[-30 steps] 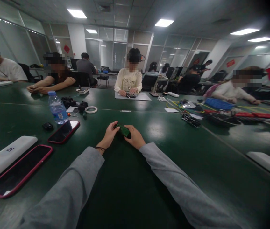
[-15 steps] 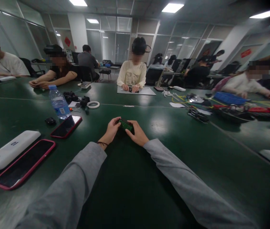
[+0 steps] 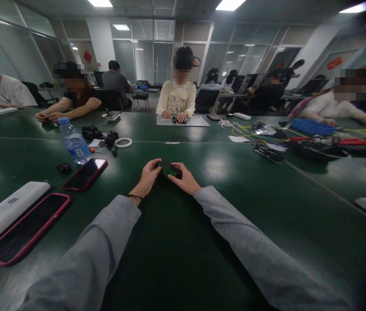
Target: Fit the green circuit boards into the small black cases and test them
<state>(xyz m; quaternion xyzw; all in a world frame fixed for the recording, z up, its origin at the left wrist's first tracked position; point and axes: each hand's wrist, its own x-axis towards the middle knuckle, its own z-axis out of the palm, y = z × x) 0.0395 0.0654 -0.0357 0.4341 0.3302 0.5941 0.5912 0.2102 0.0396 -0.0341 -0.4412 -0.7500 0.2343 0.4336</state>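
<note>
Between my two hands is a small green circuit board (image 3: 169,169) with a dark edge or casing along its far side. My left hand (image 3: 149,175) pinches its left end between thumb and fingers. At its right end, my right hand (image 3: 185,178) grips it, the thumb lying on the near side and the fingers curled over the far side. The board is tilted, its green face partly turned toward me. Its fine details are too small to make out. Both hands are just over the green table (image 3: 170,242).
To the left lie two red-edged phones (image 3: 27,229), (image 3: 86,174), a white power bank (image 3: 14,206), a small black case (image 3: 63,167) and a water bottle (image 3: 74,140). A tape roll (image 3: 123,143) sits farther back. Cables and a blue tray (image 3: 312,127) are at right. Co-workers sit around the table.
The circuit board has turned slightly in my hands, showing more of its dark far side. My view has shifted a little, and the objects at left appear farther left.
</note>
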